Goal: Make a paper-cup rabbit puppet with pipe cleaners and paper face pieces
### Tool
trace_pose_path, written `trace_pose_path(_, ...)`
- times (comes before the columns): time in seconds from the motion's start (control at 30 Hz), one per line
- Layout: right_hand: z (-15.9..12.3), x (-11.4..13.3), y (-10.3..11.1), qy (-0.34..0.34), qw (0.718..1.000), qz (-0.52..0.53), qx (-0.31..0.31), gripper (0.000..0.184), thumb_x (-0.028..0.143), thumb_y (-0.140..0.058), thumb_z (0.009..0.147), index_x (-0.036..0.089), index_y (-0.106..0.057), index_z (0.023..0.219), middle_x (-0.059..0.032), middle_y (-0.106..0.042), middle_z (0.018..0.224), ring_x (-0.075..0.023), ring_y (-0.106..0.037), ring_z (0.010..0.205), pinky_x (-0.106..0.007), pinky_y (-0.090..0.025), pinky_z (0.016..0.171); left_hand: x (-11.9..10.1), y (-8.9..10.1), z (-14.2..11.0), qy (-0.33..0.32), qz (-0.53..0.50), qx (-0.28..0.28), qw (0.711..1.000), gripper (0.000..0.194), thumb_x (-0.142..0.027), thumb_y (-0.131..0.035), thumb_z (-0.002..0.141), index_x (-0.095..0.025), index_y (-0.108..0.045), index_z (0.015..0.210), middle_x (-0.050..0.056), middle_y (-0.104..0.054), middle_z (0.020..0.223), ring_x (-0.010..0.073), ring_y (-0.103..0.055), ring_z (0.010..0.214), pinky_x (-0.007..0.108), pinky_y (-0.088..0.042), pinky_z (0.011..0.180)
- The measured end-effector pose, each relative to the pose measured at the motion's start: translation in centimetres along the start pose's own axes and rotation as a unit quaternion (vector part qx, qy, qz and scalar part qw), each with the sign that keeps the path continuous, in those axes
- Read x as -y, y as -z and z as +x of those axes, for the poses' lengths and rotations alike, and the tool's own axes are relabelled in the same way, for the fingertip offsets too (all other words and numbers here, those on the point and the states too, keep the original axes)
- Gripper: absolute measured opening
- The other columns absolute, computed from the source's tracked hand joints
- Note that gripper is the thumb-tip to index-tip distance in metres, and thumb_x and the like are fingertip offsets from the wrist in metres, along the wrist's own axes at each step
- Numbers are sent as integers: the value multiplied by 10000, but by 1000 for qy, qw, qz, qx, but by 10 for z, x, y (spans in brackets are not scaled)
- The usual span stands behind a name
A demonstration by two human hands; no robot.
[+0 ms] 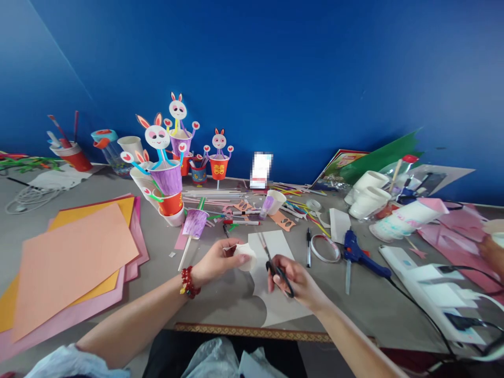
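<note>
Between the thumb and fingers of my left hand [220,261] is a small white paper piece [246,257] with a rounded edge. My right hand [293,281] grips black-handled scissors [280,277]; their blades point up and away, slightly apart, to the right of the paper piece and not touching it. Below both hands lies a white paper sheet [275,307] with curved cut-outs along its left side. Just beyond my left hand a purple-coloured paper cup [196,223] on a white stick lies tilted on the table.
Paper-cup rabbits [167,181] stand back left, beside stacked coloured paper [74,257]. A blue glue gun [360,252], tape roll [325,248], pen [308,247] and power strip [433,294] lie right. White cups [370,202] and another person's hand [492,252] are farther right.
</note>
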State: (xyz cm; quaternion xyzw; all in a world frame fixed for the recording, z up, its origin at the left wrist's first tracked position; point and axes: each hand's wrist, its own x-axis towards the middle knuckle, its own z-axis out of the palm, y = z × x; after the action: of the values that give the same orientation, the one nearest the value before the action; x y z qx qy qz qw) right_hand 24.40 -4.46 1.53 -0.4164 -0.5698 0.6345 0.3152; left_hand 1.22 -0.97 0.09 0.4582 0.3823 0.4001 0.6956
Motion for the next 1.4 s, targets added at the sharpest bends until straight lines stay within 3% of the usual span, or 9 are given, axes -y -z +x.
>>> trace_pose_path(0.13, 15, 11, -10, 54, 995, 3, -81, 370, 404, -768, 739, 197, -534, 936, -56, -663, 931, -163, -598, 780, -248, -435, 611, 0, -3, -2, -13, 88, 73, 993, 338, -415, -790, 706, -128, -699, 859, 19, -646, 730, 116, -542, 625, 227, -432, 613)
trace_pose_path(0.27, 30, 20, -21, 56, 990, -77, -100, 287, 244, -737, 693, 211, -521, 880, -9, -646, 849, -137, -561, 686, -241, -414, 585, -1, -4, -3, -68, 245, 71, 965, 244, -362, -725, 768, -138, -712, 864, -31, -533, 642, 81, -385, 560, 204, -304, 532)
trace_pose_path(0.33, 35, 20, -24, 53, 986, -109, -116, 267, 202, -708, 664, 214, -506, 838, 13, -631, 788, -122, -527, 621, -235, -391, 556, -1, -4, -2, -74, 266, 58, 960, 234, -360, -719, 769, -144, -709, 858, -34, -515, 634, 85, -367, 565, 206, -284, 528)
trace_pose_path(0.57, 41, 13, -27, 43, 985, -66, -153, 281, 246, -713, 661, 206, -501, 842, 22, -582, 774, -124, -538, 646, -232, -406, 574, -3, -7, 1, -25, 40, 24, 999, 364, -456, -769, 714, -130, -642, 814, -2, -583, 708, 105, -489, 631, 212, -372, 606)
trace_pose_path(0.67, 32, 14, -25, 17, 992, -33, -123, 327, 356, -748, 718, 203, -494, 855, 24, -575, 734, -117, -522, 635, -218, -381, 550, -4, -6, 0, -39, -19, -7, 999, 326, -419, -769, 734, -139, -653, 851, 0, -605, 746, 101, -505, 649, 209, -385, 618)
trace_pose_path(0.77, 17, 12, -24, -15, 998, -6, -61, 395, 538, -671, 809, 203, -465, 843, 32, -552, 647, -90, -442, 525, -206, -282, 461, -5, -4, -1, -58, -73, -31, 995, 300, -373, -778, 739, -153, -673, 915, 19, -650, 830, 115, -550, 702, 221, -428, 669)
trace_pose_path(0.93, 1, 1, -28, -35, 999, 19, 10, 540, 686, -668, 752, 212, -411, 787, 31, -552, 596, -79, -430, 481, -216, -301, 460, -6, -4, -1, -78, -101, -32, 991, 272, -317, -763, 770, -154, -673, 969, 50, -682, 898, 145, -608, 800, 235, -454, 730)
trace_pose_path(1.1, 1, -1, -34, -32, 999, 13, 8, 547, 694, -668, 744, 210, -415, 769, 24, -569, 586, -90, -474, 509, -223, -362, 518, -5, -7, -4, -75, -101, 2, 992, 230, -321, -748, 788, -143, -622, 860, 52, -682, 839, 145, -607, 752, 247, -458, 704)
trace_pose_path(1.4, 3, -2, -35, -30, 1000, 3, 6, 537, 700, -641, 756, 211, -420, 771, 39, -554, 538, -75, -425, 440, -223, -319, 480, -5, -8, -6, -80, -106, 32, 991, 265, -330, -754, 786, -144, -568, 819, 51, -680, 831, 134, -604, 711, 243, -439, 676)
